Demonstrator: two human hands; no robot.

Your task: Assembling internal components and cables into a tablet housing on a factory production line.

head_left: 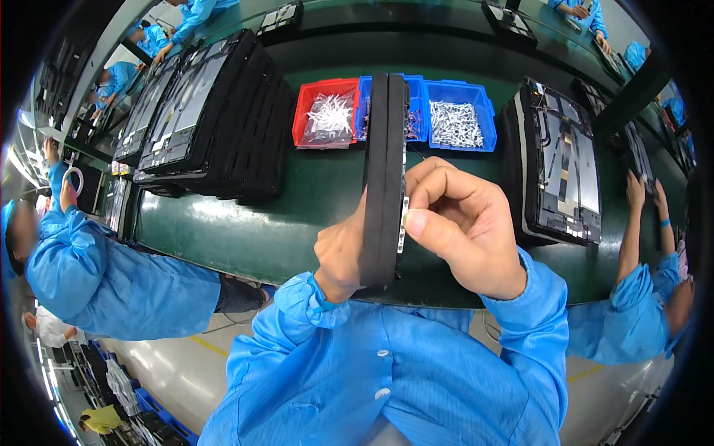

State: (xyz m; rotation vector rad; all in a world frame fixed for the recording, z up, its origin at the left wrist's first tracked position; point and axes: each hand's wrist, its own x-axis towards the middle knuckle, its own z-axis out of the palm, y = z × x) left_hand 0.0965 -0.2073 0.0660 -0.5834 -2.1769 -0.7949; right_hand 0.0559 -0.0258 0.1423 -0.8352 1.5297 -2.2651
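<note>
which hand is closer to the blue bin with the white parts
Right. The right hand is below the blue bin in the picture; the left hand is lower left, across the black panel.

left hand (338, 256) partly hidden, middle bin (417, 135) half-covered

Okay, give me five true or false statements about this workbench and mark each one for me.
1. The left hand holds a black slab. True.
2. The slab lies flat on the green bench. False: the slab is held upright on edge.
3. The red bin sits left of the blue bins. True.
4. The rightmost blue bin is empty. False: many small pale parts lie in that bin.
5. The right hand is at the slab's right side. True.
</note>
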